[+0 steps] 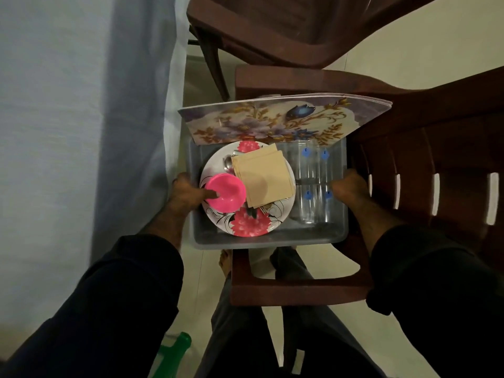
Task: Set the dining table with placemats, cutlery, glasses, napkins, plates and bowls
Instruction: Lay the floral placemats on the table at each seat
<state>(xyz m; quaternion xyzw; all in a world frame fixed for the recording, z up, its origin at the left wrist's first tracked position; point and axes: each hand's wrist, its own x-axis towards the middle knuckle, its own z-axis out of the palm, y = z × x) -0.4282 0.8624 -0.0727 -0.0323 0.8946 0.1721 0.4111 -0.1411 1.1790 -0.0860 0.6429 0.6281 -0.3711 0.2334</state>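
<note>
over the brown chair (300, 291), we held the grey tub (261, 238) by its two sides, our left hand (185, 193) curled over the left rim with the thumb in the pink bowl (225, 193), our right hand (351, 188) curled over the right rim. we judged the task barely begun: everything was packed in the tub and nothing laid out. the flowered placemats (275, 118) lay across its far edge, the flowered plate (248, 222) sat inside with the bowl and the tan napkins (263, 177) on it, and the four glasses (313, 186) stood at the right. a spoon (227, 162) poked out from under the napkins; the rest of the cutlery was hidden. we could not tell how many plates or mats were stacked. the table, perhaps under the blue cloth (81, 118) at the left, was hard to make out.
</note>
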